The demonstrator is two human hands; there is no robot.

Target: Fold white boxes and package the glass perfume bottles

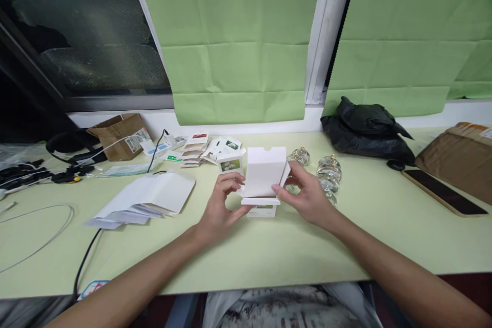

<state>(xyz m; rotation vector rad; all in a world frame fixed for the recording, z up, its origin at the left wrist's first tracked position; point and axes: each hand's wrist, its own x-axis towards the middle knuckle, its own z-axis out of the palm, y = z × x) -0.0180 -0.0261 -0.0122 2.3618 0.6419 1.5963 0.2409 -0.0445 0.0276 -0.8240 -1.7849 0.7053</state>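
Note:
Between my hands is a small white carton (265, 174) with its flaps raised and a printed green panel on its lower front. My left hand (219, 210) grips the carton's left side, thumb along the lower edge. From the right, my right hand (309, 195) pinches the side flap between thumb and fingers. Just behind the carton stands another small white box (230, 165) with a green picture. Clear glass ornaments (329, 170) with gold knobs stand close beyond my right hand, and part of them is hidden behind it.
Flattened white cartons (154, 195) lie to the left, with stacked printed cartons (195, 149) behind. Cables (31, 174) and an opened brown box (121, 138) are at far left. On the right are a black plastic bag (365, 133), a phone (444, 192) and a brown parcel (457, 161).

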